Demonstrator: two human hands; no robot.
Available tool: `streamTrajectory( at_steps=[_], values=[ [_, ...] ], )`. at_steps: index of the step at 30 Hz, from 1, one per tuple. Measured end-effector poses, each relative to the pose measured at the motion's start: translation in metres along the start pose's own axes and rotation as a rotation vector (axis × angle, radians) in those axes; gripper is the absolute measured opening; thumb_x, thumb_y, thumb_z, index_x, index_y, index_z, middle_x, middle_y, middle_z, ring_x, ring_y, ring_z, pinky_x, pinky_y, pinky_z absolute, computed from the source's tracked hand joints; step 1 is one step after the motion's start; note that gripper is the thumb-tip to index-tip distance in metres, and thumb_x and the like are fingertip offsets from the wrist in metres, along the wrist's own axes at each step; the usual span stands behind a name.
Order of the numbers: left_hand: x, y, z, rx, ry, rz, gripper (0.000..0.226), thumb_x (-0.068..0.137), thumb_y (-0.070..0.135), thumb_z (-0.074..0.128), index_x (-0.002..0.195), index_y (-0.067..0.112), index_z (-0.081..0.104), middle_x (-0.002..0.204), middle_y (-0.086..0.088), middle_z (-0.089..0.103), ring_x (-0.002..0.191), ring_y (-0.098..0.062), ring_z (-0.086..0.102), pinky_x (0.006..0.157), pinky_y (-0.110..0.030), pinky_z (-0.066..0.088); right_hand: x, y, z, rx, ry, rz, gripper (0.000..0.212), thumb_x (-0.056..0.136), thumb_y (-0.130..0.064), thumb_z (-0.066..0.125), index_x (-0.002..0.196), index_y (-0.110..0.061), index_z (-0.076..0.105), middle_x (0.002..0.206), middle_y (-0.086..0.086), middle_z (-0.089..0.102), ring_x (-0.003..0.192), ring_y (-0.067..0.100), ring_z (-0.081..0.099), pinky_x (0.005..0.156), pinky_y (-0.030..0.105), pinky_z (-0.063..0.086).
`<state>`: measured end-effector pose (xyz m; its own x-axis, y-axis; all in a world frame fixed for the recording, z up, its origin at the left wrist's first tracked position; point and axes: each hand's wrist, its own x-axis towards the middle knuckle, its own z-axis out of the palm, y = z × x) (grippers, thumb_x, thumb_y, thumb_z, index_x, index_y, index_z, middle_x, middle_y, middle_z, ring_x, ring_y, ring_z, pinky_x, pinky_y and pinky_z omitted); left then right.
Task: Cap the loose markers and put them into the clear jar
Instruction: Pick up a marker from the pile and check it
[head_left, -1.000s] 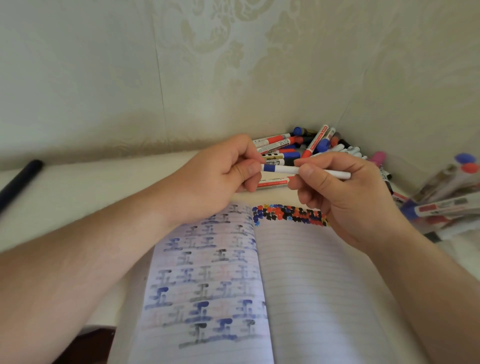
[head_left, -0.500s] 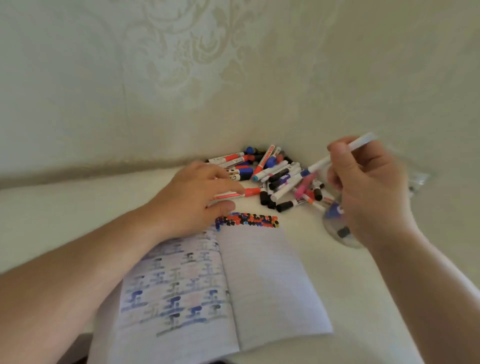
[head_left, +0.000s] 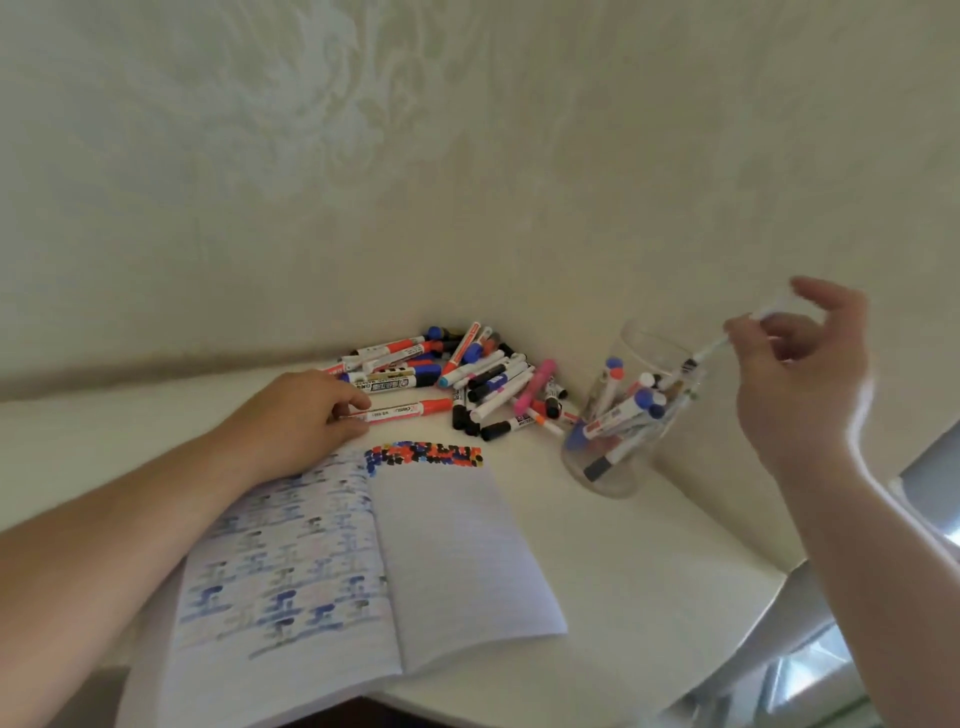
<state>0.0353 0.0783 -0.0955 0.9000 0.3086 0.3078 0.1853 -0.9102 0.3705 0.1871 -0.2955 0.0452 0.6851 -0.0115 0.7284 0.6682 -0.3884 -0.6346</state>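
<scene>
Table (head_left: 597, 561): right hand (head_left: 800, 374) now lowering marker (head_left: 711, 351) into jar (head_left: 631, 410).

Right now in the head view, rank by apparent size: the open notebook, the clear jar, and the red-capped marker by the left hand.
1. Open notebook, largest, though nearest the camera.
2. Clear jar.
3. Red-capped marker at the left hand, smallest.

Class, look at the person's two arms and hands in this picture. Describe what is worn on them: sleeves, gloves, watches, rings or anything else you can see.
Nothing is worn. The left hand and its forearm are bare right to the picture's edge: no sleeve, glove, watch or bracelet. The right hand and its forearm are bare too. No rings show on the fingers, though the right hand is somewhat blurred.
</scene>
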Motion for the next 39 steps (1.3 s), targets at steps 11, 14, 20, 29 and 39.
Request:
streamTrajectory(
  at_steps=[11,14,20,29,39],
  values=[
    [-0.003,-0.001,-0.001,-0.026,0.006,0.015,0.032,0.105,0.034,0.055,0.132,0.027,0.07,0.12,-0.002,0.064,0.115,-0.021,0.059,0.094,-0.026,0.039,0.008,-0.006,0.012,-0.084,-0.049,0.02,0.04,0.094,-0.032,0.071,0.128,-0.033,0.05,0.086,-0.014,0.07,0.066,-0.003,0.059,0.069,0.024,0.046],
    [-0.003,0.0,-0.002,-0.035,-0.006,0.009,0.031,0.105,0.035,0.054,0.131,0.027,0.07,0.12,-0.001,0.064,0.115,-0.02,0.058,0.091,-0.025,0.038,0.01,-0.004,0.014,0.029,0.036,0.037,0.038,0.093,-0.035,0.071,0.123,-0.035,0.048,0.087,-0.009,0.072,0.068,0.005,0.062,0.074,0.03,0.052],
    [-0.004,0.003,-0.004,-0.053,0.011,0.019,0.03,0.105,0.033,0.054,0.13,0.026,0.07,0.106,0.006,0.056,0.097,-0.012,0.05,0.081,-0.024,0.033,0.015,0.006,0.026,-0.336,-0.308,0.0,0.008,0.096,-0.034,0.065,0.102,-0.031,0.062,0.088,-0.02,0.069,0.089,0.021,0.062,0.075,0.032,0.043],
    [-0.006,0.007,-0.007,-0.11,0.041,0.064,0.026,0.105,0.033,0.053,0.124,0.027,0.07,0.108,0.005,0.064,0.099,-0.016,0.058,0.082,-0.031,0.042,0.008,-0.001,0.026,-0.711,-0.514,-0.168,0.057,0.1,-0.074,0.034,0.097,-0.04,0.079,0.122,-0.024,0.065,0.119,0.029,0.039,0.097,0.048,0.034],
    [-0.01,0.023,-0.02,-0.44,0.157,0.064,0.015,0.093,0.051,0.069,0.107,0.05,0.074,0.09,0.019,0.069,0.076,0.002,0.056,0.069,-0.015,0.041,-0.075,-0.067,0.137,-0.498,-0.839,-0.645,0.026,0.096,-0.051,0.061,0.113,-0.032,0.069,0.078,-0.012,0.059,0.085,0.021,0.058,0.064,0.035,0.04]
  ],
)
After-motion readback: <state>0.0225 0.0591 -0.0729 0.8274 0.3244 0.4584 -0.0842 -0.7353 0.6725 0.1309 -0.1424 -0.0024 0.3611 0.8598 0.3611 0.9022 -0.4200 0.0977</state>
